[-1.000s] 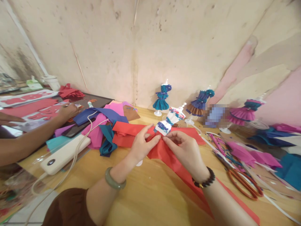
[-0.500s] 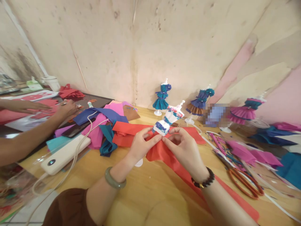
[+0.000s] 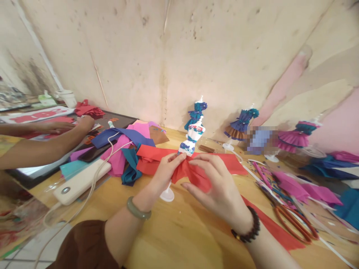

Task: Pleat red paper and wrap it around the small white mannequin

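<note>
My left hand (image 3: 167,169) pinches the top of a red crepe paper strip (image 3: 196,175) against the hip of a small white dress form (image 3: 191,139). Patches of blue, teal and red mark the form's body, and it leans slightly right. Below my left hand, its round white base (image 3: 167,194) shows just above the table. Beside the strip, my right hand (image 3: 221,186) is open, thumb and fingers apart. Its fingertips lie close to the gathered paper; whether they touch it I cannot tell. The strip's tail runs under my right wrist toward the lower right.
Dressed miniature forms (image 3: 241,125) stand along the wall. Orange-handled scissors (image 3: 294,220) lie at right among paper scraps (image 3: 294,183). A white power bank (image 3: 84,181) with cables, a phone (image 3: 94,151) and coloured paper (image 3: 123,136) lie left. Another person's hand (image 3: 85,122) works at far left.
My right hand has let go of the paper and spread its fingers. The dress form has come more upright and shifted left, with my left hand still at its hip.
</note>
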{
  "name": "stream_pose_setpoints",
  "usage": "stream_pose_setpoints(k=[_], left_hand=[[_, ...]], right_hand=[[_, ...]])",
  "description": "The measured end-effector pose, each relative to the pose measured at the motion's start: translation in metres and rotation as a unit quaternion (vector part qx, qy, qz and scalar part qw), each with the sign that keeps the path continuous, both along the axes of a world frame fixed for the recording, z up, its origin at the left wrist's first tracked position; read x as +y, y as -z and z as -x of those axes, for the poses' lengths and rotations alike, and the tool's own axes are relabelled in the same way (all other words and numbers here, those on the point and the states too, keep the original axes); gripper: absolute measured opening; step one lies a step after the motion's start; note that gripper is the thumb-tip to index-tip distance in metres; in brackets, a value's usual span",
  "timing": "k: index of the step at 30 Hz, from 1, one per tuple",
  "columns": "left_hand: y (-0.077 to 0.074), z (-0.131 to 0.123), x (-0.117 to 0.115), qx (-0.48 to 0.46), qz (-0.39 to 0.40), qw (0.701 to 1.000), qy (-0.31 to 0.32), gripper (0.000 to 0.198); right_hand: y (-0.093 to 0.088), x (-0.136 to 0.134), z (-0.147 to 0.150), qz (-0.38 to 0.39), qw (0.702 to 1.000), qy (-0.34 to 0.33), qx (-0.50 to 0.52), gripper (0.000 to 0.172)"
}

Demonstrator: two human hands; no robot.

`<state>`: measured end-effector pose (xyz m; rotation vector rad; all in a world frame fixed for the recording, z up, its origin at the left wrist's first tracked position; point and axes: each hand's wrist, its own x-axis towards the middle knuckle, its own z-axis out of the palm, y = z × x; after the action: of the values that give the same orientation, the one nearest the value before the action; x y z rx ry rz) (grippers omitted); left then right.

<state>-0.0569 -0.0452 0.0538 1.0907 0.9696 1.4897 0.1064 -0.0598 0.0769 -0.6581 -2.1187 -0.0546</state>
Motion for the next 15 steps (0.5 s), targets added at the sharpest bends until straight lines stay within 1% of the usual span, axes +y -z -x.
stream_pose_setpoints(k=[1, 3, 4, 6, 9, 11, 15], left_hand=[[0.000, 0.000, 0.000, -0.011, 0.002, 1.000, -0.001, 0.030], [0.001, -0.001, 0.001, -0.023, 0.005, 1.000, 0.007, 0.030], [0.002, -0.001, 0.001, -0.023, 0.004, 1.000, 0.009, 0.030], [0.005, -0.002, 0.001, -0.020, -0.001, 1.000, -0.001, 0.031], [0.007, -0.003, 0.000, -0.033, 0.014, 0.998, -0.048, 0.032], [0.006, -0.003, 0.000, -0.050, 0.026, 0.996, -0.064, 0.031], [0.005, -0.003, 0.003, -0.076, 0.020, 0.996, -0.038, 0.030]], right_hand=[[0.000, -0.003, 0.002, -0.023, 0.999, 0.002, -0.028, 0.030], [0.003, -0.006, 0.005, -0.062, 0.996, 0.024, -0.058, 0.021], [0.004, -0.007, 0.006, -0.078, 0.994, 0.033, -0.064, 0.020], [0.007, -0.008, 0.008, -0.107, 0.991, 0.039, -0.072, 0.023], [0.009, -0.008, 0.009, -0.140, 0.984, 0.020, -0.107, 0.022], [0.009, -0.007, 0.010, -0.163, 0.977, 0.008, -0.135, 0.021], [0.014, -0.005, 0.011, -0.176, 0.970, -0.006, -0.168, 0.024]])
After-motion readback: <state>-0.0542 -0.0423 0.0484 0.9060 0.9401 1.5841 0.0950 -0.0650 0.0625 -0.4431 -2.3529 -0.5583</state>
